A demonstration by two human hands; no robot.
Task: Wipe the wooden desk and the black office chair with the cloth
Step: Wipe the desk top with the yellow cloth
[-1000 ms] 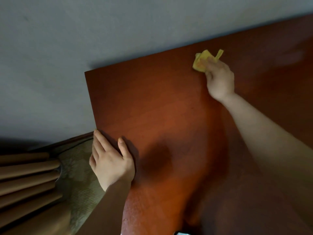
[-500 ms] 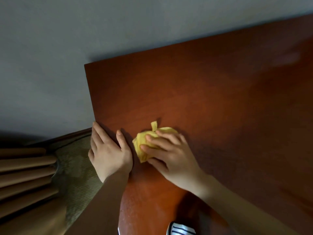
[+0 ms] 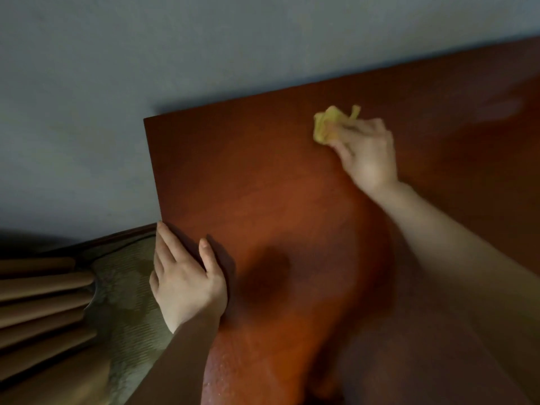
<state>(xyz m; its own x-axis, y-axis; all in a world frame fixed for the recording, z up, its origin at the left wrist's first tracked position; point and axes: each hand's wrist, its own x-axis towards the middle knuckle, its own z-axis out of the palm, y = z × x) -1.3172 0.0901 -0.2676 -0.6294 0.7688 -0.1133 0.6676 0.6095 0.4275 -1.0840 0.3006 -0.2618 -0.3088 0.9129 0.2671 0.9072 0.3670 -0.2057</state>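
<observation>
The reddish-brown wooden desk (image 3: 263, 185) fills the middle and right of the head view. A crumpled yellow cloth (image 3: 328, 124) lies on the desk top near its far edge. My right hand (image 3: 365, 153) grips the cloth and holds it down against the wood, arm stretched out from the right. My left hand (image 3: 184, 276) rests on the desk's left edge, thumb on the top and fingers over the side. The black office chair is out of view.
A grey wall (image 3: 146, 54) runs behind and to the left of the desk. Tan curtain folds (image 3: 38, 302) and an olive patterned fabric (image 3: 128, 302) sit low at the left, beside the desk's edge.
My right hand has swept the cloth from the near left, beside my left hand, away to the far middle of the desk. My left hand has stayed on the edge.
</observation>
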